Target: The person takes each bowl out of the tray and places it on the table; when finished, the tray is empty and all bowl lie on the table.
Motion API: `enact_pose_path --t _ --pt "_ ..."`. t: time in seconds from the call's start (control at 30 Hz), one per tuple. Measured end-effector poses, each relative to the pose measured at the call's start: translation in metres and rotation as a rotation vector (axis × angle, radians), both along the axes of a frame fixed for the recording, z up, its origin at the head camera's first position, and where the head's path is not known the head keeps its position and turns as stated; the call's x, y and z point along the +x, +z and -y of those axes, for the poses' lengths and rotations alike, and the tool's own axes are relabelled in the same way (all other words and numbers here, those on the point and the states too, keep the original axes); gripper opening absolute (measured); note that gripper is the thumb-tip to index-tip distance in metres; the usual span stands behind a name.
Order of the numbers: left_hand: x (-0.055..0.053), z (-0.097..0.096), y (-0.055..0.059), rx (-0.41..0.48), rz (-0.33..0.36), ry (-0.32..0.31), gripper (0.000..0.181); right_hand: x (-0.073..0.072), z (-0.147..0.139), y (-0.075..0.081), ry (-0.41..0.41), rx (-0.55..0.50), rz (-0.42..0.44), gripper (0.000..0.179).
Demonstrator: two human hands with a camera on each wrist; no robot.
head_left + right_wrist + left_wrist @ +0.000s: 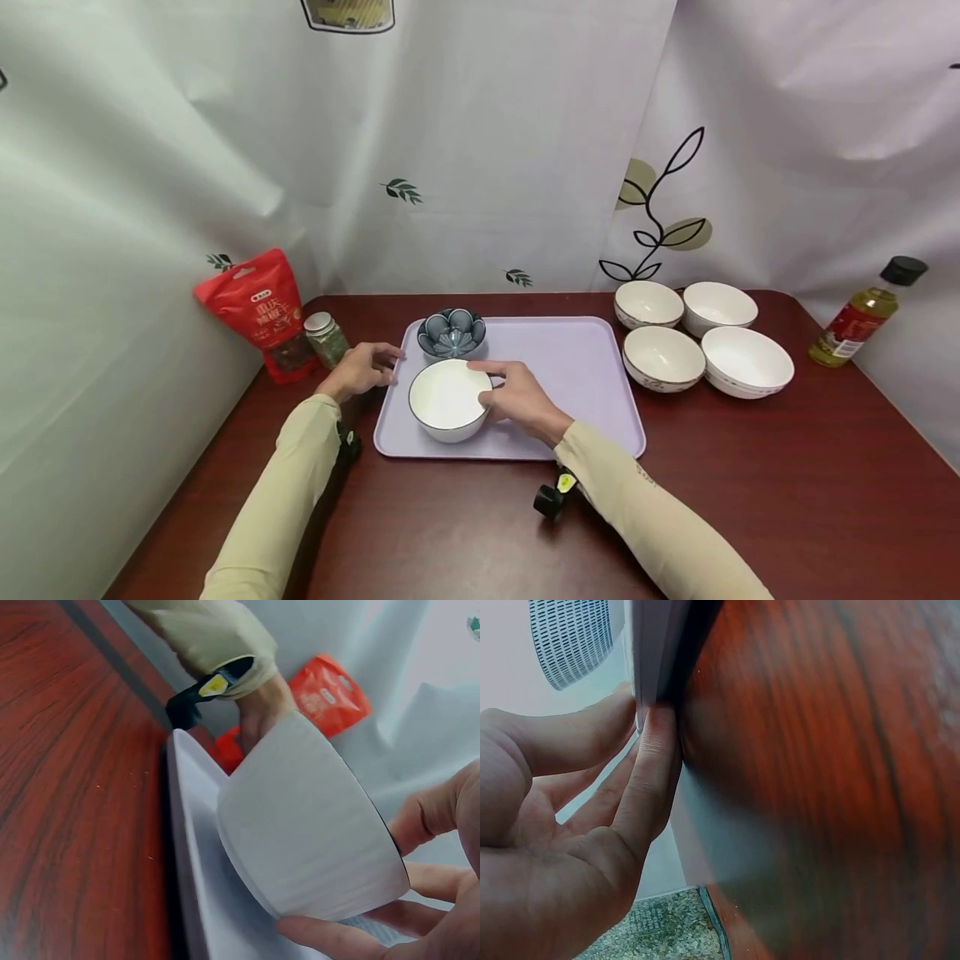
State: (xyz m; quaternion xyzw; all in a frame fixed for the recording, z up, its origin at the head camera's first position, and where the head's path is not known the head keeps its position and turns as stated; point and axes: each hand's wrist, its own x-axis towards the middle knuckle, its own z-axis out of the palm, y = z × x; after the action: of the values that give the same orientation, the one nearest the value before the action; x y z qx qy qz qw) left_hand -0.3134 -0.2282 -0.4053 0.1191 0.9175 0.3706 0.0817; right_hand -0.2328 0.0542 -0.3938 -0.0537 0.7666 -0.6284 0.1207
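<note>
Tabletop (442,533), left fingers (646,769) pinching tray (570,358), right fingers (330,934) gripping bowl (448,400)

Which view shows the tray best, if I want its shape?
The head view: it shows the tray from above, most of its outline, although a white bowl, a blue bowl and the right hand cover parts. The left wrist view shows only an edge at the left hand; the right wrist, only a part.

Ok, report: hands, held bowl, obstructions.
Left hand pinching edge of tray. Right hand gripping dark-rimmed white bowl. Patterned bowl close behind, nothing else apparently blocking.
</note>
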Motion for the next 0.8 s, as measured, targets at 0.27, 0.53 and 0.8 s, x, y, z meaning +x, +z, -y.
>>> enact_pose_path --t 0.27,0.53,0.8 --pt "0.001 -0.002 0.002 -0.006 0.005 0.001 0.043 0.006 -0.040 0.007 0.061 -0.001 0.016 0.069" --pt "0.001 -0.001 0.002 0.001 0.018 0.011 0.043 0.018 -0.090 0.011 0.097 -0.029 0.003 0.072" --pt "-0.001 -0.001 0.000 0.011 0.017 0.007 0.044 0.042 -0.153 0.019 0.086 0.057 0.000 0.071"
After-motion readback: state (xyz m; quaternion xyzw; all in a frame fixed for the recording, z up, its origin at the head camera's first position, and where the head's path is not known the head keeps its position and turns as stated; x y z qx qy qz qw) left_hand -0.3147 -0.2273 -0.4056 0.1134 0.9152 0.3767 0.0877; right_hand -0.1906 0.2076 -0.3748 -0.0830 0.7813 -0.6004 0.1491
